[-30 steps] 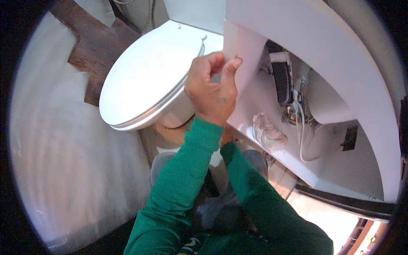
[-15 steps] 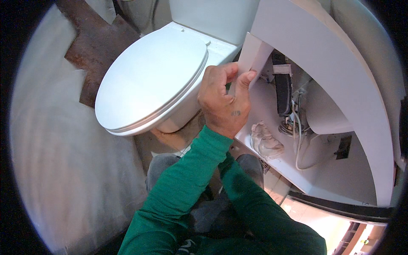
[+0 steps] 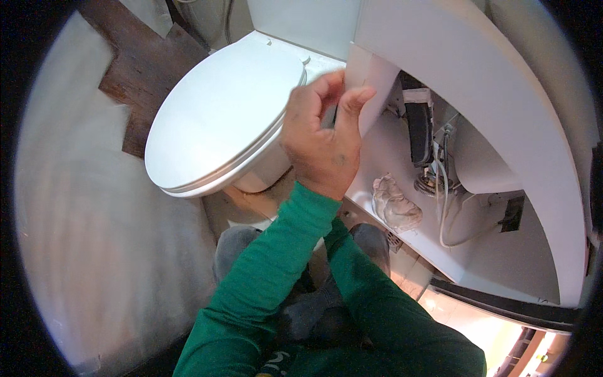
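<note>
My left hand (image 3: 321, 135) reaches up the middle with its fingers curled round the edge of a narrow white cabinet door panel (image 3: 372, 70), thumb on the right side and fingers on the left. My left forearm, in a green sleeve, crosses over my right forearm (image 3: 370, 276). My right hand is hidden behind the left wrist. Right of the panel lies the open white cabinet (image 3: 490, 264). On its floor rest a crumpled pale cloth or bag (image 3: 396, 204), a black long object with a taped top (image 3: 418, 129) and a thin white hose (image 3: 442, 217).
A white toilet (image 3: 223, 113) with its lid down stands left of my hand. The cabinet's curved white front (image 3: 540, 125) bounds the right. A brown patch (image 3: 147, 63) shows on the grey covering (image 3: 113, 251) at the left. A dark square (image 3: 512, 215) marks the cabinet's inner wall.
My left hand and the white panel have shifted slightly left and up, toward the toilet. The view has moved a little too. The cabinet's contents stay in place.
</note>
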Demonstrator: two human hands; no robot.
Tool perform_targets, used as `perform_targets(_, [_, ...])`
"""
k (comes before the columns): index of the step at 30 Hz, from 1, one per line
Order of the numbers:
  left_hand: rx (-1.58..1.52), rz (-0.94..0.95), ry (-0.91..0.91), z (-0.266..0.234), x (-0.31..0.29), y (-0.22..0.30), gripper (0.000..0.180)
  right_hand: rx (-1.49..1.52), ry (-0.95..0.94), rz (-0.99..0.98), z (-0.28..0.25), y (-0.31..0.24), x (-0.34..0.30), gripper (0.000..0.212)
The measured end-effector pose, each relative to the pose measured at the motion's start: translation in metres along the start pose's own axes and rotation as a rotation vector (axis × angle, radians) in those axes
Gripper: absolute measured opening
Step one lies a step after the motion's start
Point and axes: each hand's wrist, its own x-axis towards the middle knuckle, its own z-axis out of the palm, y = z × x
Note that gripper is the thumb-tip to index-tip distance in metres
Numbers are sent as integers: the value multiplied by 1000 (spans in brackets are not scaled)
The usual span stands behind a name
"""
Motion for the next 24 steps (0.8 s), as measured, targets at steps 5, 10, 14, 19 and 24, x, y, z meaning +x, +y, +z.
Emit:
perform_targets(5, [-9, 70, 72, 4, 9, 3, 36, 402, 0, -30, 4, -12, -24, 39])
perform_targets(10, [-5, 73, 179, 21, 7, 10, 31, -124, -60, 107, -11, -20, -16, 42])
perform_targets(14, [-65, 101, 197, 26, 9, 13, 25, 187, -167, 82, -23, -23, -12, 40])
perform_targets(19, [-62, 114, 209, 31, 11, 14, 23, 119, -148, 30, -33, -19, -8, 37])
perform_targets(24, [-49, 145, 190, 29, 13, 14, 22, 53, -152, 13, -39, -22, -13, 34])
